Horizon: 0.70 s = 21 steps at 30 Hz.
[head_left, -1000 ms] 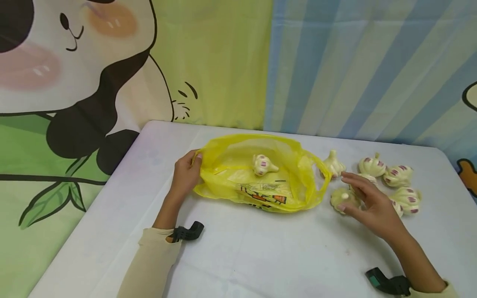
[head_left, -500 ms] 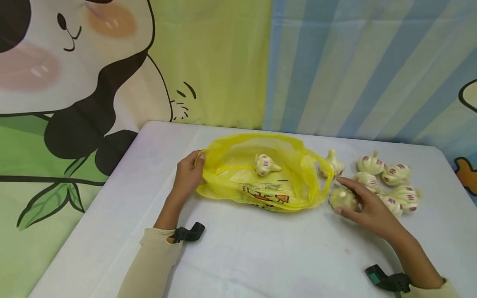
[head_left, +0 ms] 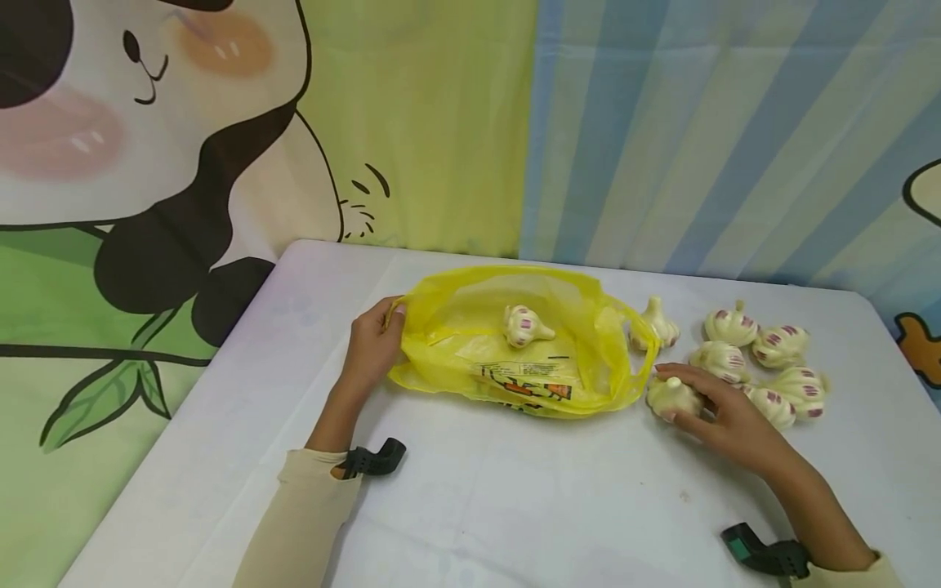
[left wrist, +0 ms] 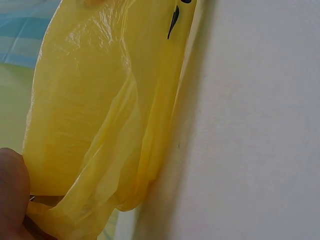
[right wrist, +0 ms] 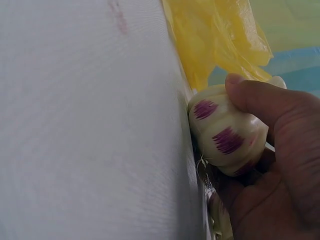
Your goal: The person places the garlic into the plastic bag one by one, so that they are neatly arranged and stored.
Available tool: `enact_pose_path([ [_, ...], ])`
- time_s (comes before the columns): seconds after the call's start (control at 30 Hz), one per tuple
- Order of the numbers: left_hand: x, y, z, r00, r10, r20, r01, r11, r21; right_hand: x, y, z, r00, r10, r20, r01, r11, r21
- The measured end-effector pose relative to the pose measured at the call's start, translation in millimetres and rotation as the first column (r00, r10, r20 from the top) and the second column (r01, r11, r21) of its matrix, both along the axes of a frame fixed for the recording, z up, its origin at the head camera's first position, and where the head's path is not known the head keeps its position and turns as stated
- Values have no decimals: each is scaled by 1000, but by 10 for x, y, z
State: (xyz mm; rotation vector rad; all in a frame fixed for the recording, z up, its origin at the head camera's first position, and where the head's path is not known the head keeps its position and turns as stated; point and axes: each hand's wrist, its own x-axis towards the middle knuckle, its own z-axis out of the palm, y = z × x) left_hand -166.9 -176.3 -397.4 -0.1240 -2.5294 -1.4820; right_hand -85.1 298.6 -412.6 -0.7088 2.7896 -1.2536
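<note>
The right hand (head_left: 735,425) grips a garlic (head_left: 672,398), its fingers parted about as wide as the bulb: the thumb (right wrist: 257,97) presses the near side and the index finger (head_left: 687,377) reaches round the far side. That garlic sits on the bench (head_left: 529,506), just beside the looped handle (head_left: 652,347) of the yellow bag (head_left: 434,367). Purple patches and a tuft of roots show on it in the right wrist view.

The left hand (head_left: 373,341) pinches the bag's rim at the left end, thumb against the plastic. The mouth gapes, with 1 bulb (head_left: 520,327) lying inside. Another bulb (head_left: 662,328) stands behind the handle, and a cluster of 5 bulbs (head_left: 782,347) lies near the right hand.

On the bag, rows of fine print (head_left: 518,368) are too small to read; below is an orange-and-black picture (head_left: 525,388), with dark print partly hidden at the lower fold.
</note>
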Motion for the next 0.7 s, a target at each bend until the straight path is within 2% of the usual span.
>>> enact_pose_path([
  [0.27,0,5,10,1000,7,7,-7,1000,-2,-3,2,1,1000,10,25,-10,1000,-26],
  [0.7,5,3,27,1000,13,13,-13,1000,-3,-5,11,-2,999,12,40,-12,1000,-14],
])
